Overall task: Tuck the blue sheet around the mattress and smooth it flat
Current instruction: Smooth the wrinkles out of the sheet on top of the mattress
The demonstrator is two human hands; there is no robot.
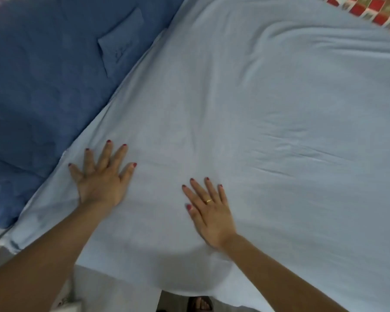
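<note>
A pale blue sheet covers the mattress and fills most of the view; long creases run across its right half. My left hand lies flat on the sheet near its left edge, fingers spread and straight. My right hand, with a gold ring, presses flat on the sheet nearer the front edge, fingers straight and pointing away from me. The sheet's near edge hangs over the front of the mattress, and its front left corner drapes down loosely.
A darker blue cloth with a folded patch covers the surface along the left of the mattress. A red and white patterned fabric shows at the far right corner. My sandalled foot is on the floor below the front edge.
</note>
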